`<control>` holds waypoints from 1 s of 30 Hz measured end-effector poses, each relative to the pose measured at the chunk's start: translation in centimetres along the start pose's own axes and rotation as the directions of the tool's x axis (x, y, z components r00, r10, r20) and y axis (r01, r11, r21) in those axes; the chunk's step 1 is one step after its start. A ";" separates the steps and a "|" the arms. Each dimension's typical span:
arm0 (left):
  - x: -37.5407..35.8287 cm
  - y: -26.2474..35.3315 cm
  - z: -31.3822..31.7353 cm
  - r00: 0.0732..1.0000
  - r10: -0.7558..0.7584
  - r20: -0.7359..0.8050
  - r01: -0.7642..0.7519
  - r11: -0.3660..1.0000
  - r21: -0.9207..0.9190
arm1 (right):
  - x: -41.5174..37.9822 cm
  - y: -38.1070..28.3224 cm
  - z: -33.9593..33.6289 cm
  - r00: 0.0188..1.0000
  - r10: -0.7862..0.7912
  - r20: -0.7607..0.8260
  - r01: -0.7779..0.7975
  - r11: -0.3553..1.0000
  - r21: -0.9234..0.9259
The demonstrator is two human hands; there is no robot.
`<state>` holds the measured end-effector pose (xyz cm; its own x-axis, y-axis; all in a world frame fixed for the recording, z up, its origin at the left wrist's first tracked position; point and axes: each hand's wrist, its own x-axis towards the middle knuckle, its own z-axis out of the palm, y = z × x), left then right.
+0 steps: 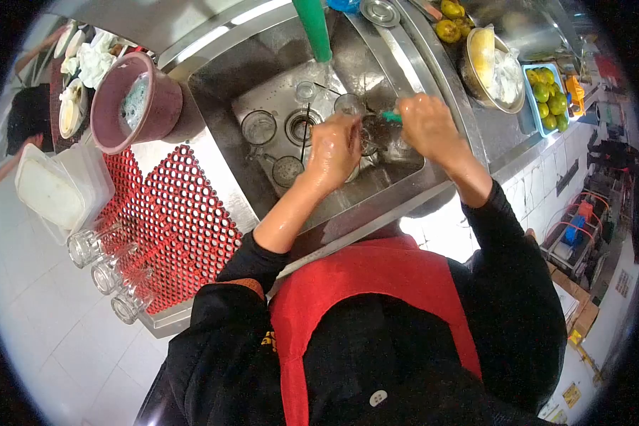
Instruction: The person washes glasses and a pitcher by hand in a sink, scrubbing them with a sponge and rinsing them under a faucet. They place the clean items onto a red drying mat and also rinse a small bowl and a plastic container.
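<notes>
Over the sink [213,92], my left hand [334,150] is closed, its fingers curled in; what they hold, if anything, I cannot make out. My right hand [429,126] is wrapped round a green-handled tool [392,116], whose far end is lost in a dark, blurred patch between the hands. Several pieces of clear glassware are in the sink, among them a glass mug [287,171], a round glass [259,128] and a small glass [305,90]. A thin black stick [306,135] crosses the drain. Both hands look wet.
A green pipe [312,28] comes down into the sink. Left are a purple bucket [167,106] of sudsy water, a red mat [184,213], upturned glass mugs [106,275] and a plastic tub [53,188]. Right stand a metal bowl [468,74] and a blue basket [530,106] of green fruit.
</notes>
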<state>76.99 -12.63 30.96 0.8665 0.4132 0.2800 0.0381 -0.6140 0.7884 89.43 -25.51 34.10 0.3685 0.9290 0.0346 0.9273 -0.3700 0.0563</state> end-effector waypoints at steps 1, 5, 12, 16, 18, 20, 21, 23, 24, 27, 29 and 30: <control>-0.9 -1.1 1.6 0.999 -0.019 0.044 0.019 1.000 0.004 | -0.2 -0.4 -0.1 1.000 0.012 0.027 -0.011 0.999 -0.045; -3.4 -4.9 6.6 0.977 -0.119 0.176 0.118 0.993 0.013 | 0.5 -2.8 5.1 0.918 0.148 0.368 -0.163 0.987 0.008; 0.4 -10.9 6.6 0.963 -0.234 0.130 0.228 0.972 0.060 | -0.4 -0.8 6.9 0.908 0.063 0.414 -0.238 0.892 0.384; 3.3 -13.4 8.8 0.893 0.007 0.450 -0.113 0.971 0.209 | 1.2 1.1 4.5 0.935 0.161 0.317 -0.304 0.823 0.479; 4.4 -15.0 11.1 0.818 0.022 0.574 -0.182 0.958 0.223 | 1.3 1.7 4.3 0.960 0.228 0.163 -0.280 0.798 0.533; 4.5 -17.5 14.6 0.758 -0.004 0.652 -0.237 0.930 0.282 | 1.3 1.8 4.1 0.954 0.274 0.125 -0.296 0.770 0.565; 4.3 -17.5 14.9 0.757 -0.001 0.654 -0.239 0.931 0.277 | 1.3 1.9 4.0 0.946 0.313 0.083 -0.298 0.740 0.603; 3.7 -17.8 15.0 0.807 -0.024 0.589 -0.108 0.976 0.187 | 1.0 2.4 4.2 0.941 0.332 0.067 -0.294 0.701 0.650; 3.8 -16.7 13.7 0.804 -0.025 0.595 -0.109 0.976 0.188 | 0.9 2.5 3.7 0.939 0.335 0.082 -0.291 0.642 0.710; 4.9 -9.4 7.1 0.888 0.205 0.411 -0.236 0.971 0.027 | 0.3 3.2 3.9 0.933 0.350 0.088 -0.292 0.587 0.755; 4.4 -5.4 4.2 0.933 0.330 0.145 -0.316 0.942 -0.112 | 0.4 3.6 4.0 0.930 0.360 0.077 -0.293 0.599 0.746; 3.5 -3.9 3.4 0.933 0.328 0.147 -0.314 0.943 -0.109 | 0.7 3.7 3.7 0.923 0.372 0.101 -0.325 0.610 0.722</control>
<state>81.56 -11.05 27.00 0.8944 0.0858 0.4390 -0.2902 -0.6357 0.7154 93.40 -26.16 30.59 0.6917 0.7206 -0.0483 0.4928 -0.5199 -0.6978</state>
